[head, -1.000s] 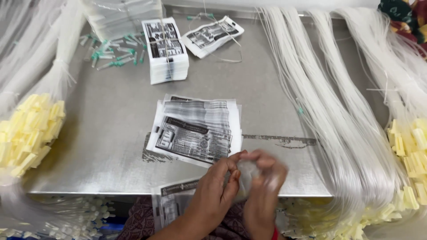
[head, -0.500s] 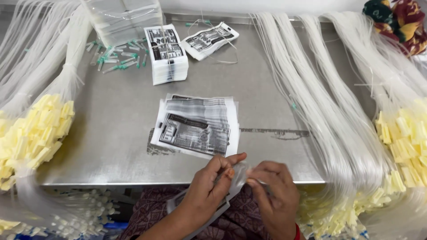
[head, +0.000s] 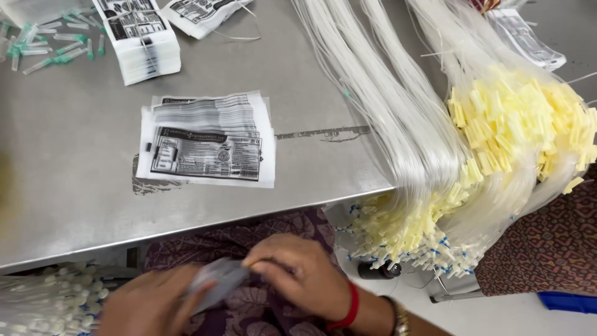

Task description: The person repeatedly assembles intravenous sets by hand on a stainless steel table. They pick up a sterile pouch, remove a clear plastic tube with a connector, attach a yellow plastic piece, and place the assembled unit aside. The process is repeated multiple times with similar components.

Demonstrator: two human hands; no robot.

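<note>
Both my hands are low in the head view, below the table's front edge, over my lap. My left hand point(head: 146, 305) and my right hand point(head: 305, 277) together pinch a small clear pouch point(head: 214, 286) that is blurred. A red band and a wristwatch sit on my right wrist. On the steel table point(head: 74, 186) just beyond lies a short pile of flat printed pouches point(head: 208, 140), black and white.
A taller stack of printed pouches point(head: 140, 37) and loose green-capped needles point(head: 56, 43) lie at the back left. Long bundles of clear tubing point(head: 385, 106) with yellow ends point(head: 516, 118) hang over the table's right edge. More tubing ends point(head: 50, 302) show at bottom left.
My hands dropped from the table's front edge down to my lap with the clear pouch. The view shifted right and down, so the yellow tube ends on the right now fill more of it.
</note>
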